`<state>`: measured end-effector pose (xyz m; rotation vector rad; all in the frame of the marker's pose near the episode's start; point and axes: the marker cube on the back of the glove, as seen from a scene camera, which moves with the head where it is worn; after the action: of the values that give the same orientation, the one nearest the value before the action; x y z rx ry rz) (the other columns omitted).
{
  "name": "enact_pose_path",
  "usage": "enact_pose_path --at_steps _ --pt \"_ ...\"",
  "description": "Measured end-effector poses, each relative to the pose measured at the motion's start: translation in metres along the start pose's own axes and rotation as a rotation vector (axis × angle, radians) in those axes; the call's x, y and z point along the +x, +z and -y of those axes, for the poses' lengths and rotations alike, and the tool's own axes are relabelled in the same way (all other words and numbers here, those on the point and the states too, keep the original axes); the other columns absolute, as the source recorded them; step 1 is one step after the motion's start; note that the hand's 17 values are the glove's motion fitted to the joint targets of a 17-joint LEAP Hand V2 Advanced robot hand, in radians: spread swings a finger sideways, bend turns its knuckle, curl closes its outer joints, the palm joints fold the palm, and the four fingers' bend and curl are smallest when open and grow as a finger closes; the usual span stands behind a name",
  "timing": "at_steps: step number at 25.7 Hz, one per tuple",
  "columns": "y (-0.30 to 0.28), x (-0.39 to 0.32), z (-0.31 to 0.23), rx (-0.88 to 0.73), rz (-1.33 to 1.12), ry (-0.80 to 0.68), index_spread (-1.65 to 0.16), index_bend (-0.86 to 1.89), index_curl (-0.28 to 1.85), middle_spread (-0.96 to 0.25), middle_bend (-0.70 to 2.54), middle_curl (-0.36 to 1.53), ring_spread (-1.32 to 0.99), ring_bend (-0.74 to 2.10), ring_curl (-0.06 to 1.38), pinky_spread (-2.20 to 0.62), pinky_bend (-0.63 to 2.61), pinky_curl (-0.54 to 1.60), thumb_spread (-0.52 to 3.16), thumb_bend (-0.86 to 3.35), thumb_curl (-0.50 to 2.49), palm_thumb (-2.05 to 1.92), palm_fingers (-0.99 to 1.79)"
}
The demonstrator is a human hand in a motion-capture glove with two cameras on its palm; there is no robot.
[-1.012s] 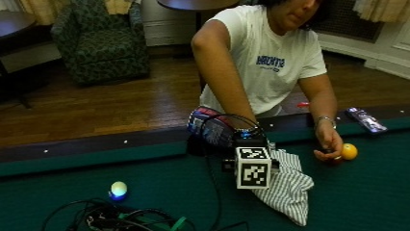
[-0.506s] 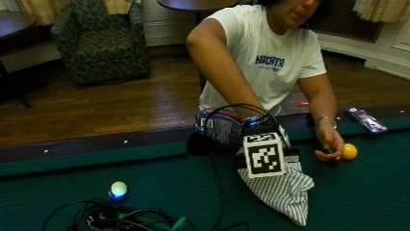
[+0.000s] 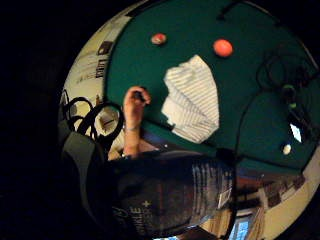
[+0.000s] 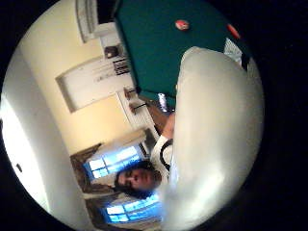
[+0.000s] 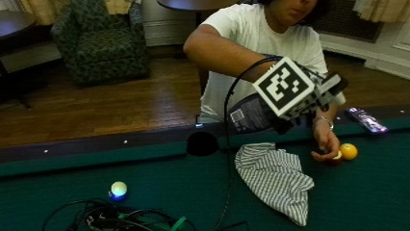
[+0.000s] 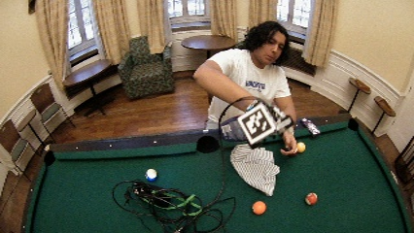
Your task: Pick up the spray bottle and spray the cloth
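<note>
From my station, the right hand (image 5: 301,103) is masked, so I cannot read its fingers. The spray bottle (image 5: 253,113) shows only its labelled body; its nozzle end is covered. Label print (image 3: 137,217) is cut off, illegible.

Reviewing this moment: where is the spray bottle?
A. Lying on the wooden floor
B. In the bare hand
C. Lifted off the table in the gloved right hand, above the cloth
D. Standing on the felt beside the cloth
C: the spray bottle is held in the right hand, up off the felt, with the striped cloth lying below it.
</note>
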<state>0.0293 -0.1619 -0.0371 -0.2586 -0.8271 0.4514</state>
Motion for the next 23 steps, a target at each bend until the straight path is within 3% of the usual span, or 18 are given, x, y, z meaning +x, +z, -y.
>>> enact_pose_path --at_steps 5,11,23 --pt "-0.023 -0.045 -0.022 0.117 0.073 -0.253 -0.30 0.35 0.64 -0.22 0.66 0.57 -0.24 0.75 0.48 -0.32 0.42 0.41 0.34 -0.03 0.86 0.91 1.37" --pt "-0.026 -0.070 -0.022 0.251 0.203 -0.448 -0.30 0.36 0.64 -0.22 0.65 0.57 -0.24 0.75 0.48 -0.32 0.42 0.41 0.33 -0.03 0.87 0.91 1.37" --pt "0.064 -0.095 0.062 0.338 0.357 -0.630 -0.30 0.36 0.64 -0.22 0.65 0.56 -0.24 0.74 0.47 -0.32 0.42 0.41 0.32 -0.03 0.87 0.91 1.38"
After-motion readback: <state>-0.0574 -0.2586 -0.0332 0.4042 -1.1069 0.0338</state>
